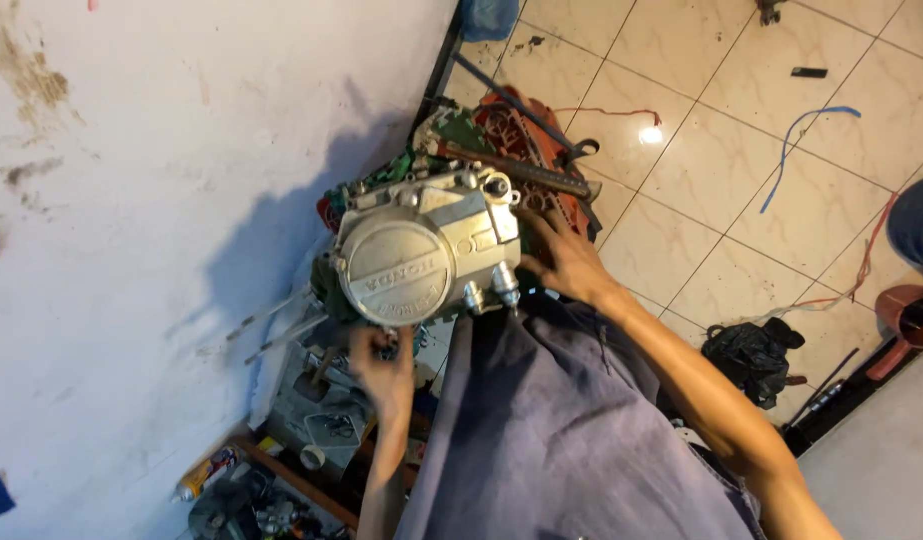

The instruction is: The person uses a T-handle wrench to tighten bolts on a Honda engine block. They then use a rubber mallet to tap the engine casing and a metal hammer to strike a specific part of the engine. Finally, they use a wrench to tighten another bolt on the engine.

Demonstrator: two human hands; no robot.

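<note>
Engine block (421,255), silver with a round side cover, sits mid-frame just left of centre, against the white wall (161,200). Right hand (561,262) is pressed on the engine's right side, fingers spread, gripping the casing edge. Left hand (383,368) is below the round cover, fingers curled at the underside; can't tell what it pinches. Orange crate (526,150) sits behind the engine. Tiled floor (721,180) fills the upper right, with a blue wire (801,140) and a black bag (751,350).
</note>
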